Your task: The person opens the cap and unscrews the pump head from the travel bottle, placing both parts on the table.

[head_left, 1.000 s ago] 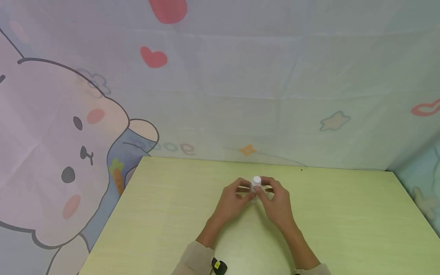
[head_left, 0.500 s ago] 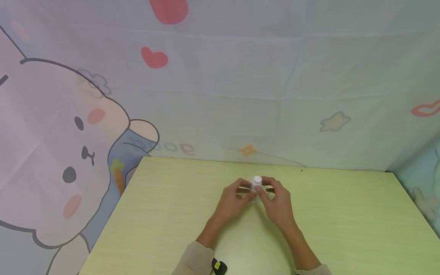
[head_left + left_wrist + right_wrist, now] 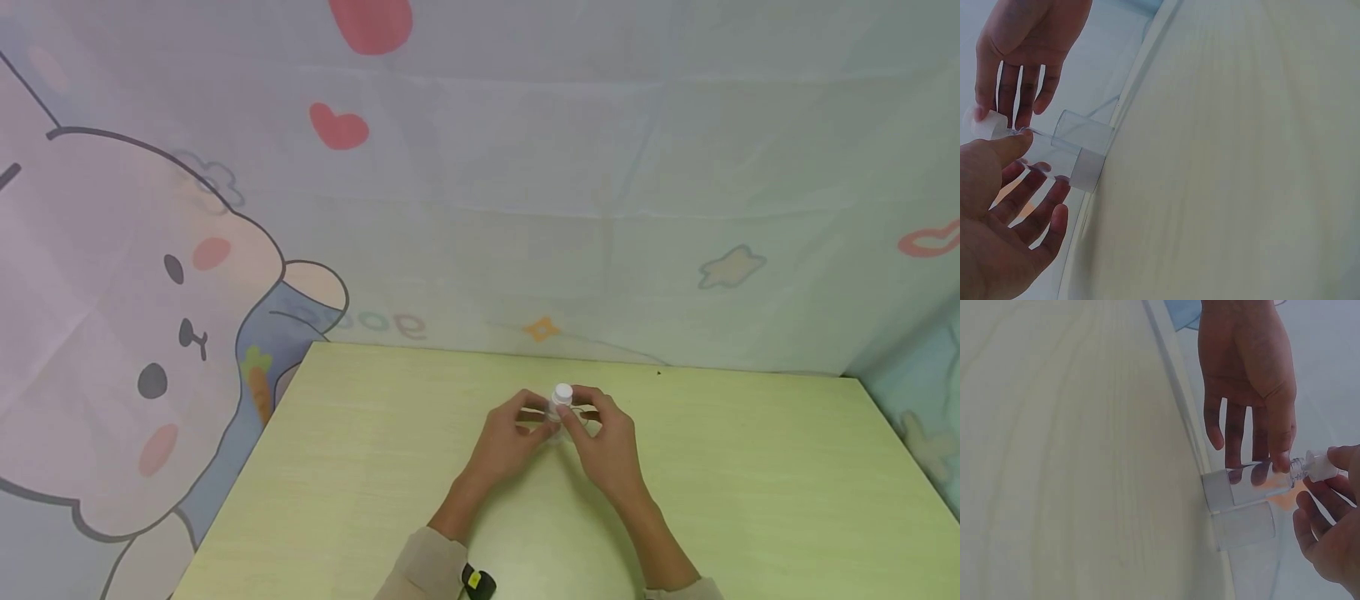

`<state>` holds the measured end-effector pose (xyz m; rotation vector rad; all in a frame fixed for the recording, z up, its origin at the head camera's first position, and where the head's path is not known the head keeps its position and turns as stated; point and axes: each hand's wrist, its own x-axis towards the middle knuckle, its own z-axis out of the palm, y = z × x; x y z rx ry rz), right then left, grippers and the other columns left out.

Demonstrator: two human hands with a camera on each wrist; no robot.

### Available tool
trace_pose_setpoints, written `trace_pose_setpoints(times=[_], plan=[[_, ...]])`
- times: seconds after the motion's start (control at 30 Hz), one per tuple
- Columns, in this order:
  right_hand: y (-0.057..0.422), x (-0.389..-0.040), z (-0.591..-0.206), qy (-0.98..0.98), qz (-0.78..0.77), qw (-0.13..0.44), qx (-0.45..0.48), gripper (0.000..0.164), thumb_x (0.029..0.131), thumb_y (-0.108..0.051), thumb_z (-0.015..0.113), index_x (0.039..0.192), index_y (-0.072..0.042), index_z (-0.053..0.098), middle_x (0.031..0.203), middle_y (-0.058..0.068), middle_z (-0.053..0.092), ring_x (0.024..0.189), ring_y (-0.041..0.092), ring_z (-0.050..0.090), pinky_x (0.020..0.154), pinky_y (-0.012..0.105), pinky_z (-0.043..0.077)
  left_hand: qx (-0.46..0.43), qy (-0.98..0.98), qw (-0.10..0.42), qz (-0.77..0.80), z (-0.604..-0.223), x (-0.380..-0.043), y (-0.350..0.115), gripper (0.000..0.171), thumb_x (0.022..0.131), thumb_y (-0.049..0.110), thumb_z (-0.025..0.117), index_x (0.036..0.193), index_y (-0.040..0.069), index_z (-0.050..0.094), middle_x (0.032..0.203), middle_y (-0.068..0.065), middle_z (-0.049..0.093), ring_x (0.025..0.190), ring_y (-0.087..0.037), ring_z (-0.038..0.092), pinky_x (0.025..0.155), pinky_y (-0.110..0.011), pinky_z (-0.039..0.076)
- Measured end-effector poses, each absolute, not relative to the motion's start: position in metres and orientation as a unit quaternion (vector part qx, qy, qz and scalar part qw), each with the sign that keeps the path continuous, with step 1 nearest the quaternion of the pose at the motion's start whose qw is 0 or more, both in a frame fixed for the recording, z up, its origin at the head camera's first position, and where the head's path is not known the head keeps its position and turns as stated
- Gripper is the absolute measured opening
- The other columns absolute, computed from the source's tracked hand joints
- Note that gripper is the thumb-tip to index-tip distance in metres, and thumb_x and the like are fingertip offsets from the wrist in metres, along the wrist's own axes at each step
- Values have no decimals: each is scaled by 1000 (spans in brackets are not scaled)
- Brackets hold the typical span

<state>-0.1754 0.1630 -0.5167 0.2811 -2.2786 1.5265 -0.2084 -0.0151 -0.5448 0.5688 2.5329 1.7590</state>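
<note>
A clear bottle with a milky white bottom section stands upright on the table; whether the white is liquid or a label, I cannot tell. My left hand grips its body between thumb and fingers. Above it, the thumb and fingers of my right hand pinch the white cap. Threads on the bottle's neck show below the cap in the right wrist view. Close beside the bottle, on the right hand's side, is a clear, open-looking cylinder, like a small cup or cover; neither hand is seen holding it.
The pale wooden table runs back to a hanging cloth printed with hearts and a bunny-like figure. Beside the left sleeve cuff sits a small black and yellow item.
</note>
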Motion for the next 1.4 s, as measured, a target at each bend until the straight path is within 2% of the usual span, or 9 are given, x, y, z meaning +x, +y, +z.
trace_pose_setpoints(times=[0.33, 0.73, 0.97, 1.2, 1.4], plan=[[163, -174, -514, -810, 537, 208, 106, 26, 100, -16, 77, 123, -7, 71, 118, 3, 74, 113, 18, 66, 96, 45, 56, 188, 806, -1, 561, -546, -209, -15, 24, 101, 32, 77, 121, 22, 69, 125, 2, 74, 116, -29, 72, 91, -39, 59], [165, -173, -513, -809, 536, 218, 105, 25, 100, -15, 77, 123, -7, 71, 117, 3, 74, 111, 18, 66, 95, 51, 56, 188, 807, 3, 560, -549, -209, -15, 25, 101, 32, 77, 121, 21, 69, 126, 2, 73, 118, -30, 72, 92, -40, 59], [167, -174, -513, -808, 538, 218, 104, 24, 101, -17, 76, 123, -8, 72, 116, 1, 75, 111, 16, 67, 94, 39, 57, 185, 807, 8, 560, -546, -209, -15, 26, 100, 32, 77, 122, 21, 68, 127, 3, 73, 119, -28, 71, 93, -38, 58], [170, -175, -514, -809, 538, 213, 98, 25, 101, -17, 76, 123, -8, 72, 116, 2, 75, 111, 16, 67, 94, 33, 56, 185, 805, 11, 564, -546, -209, -14, 27, 100, 32, 77, 123, 21, 68, 128, 3, 72, 120, -29, 70, 94, -39, 58], [171, -175, -511, -811, 536, 213, 99, 26, 100, -17, 77, 123, -7, 72, 116, 2, 75, 111, 16, 67, 95, 39, 57, 187, 806, 6, 562, -546, -210, -14, 26, 100, 31, 77, 123, 22, 68, 128, 3, 73, 119, -29, 71, 94, -39, 58]])
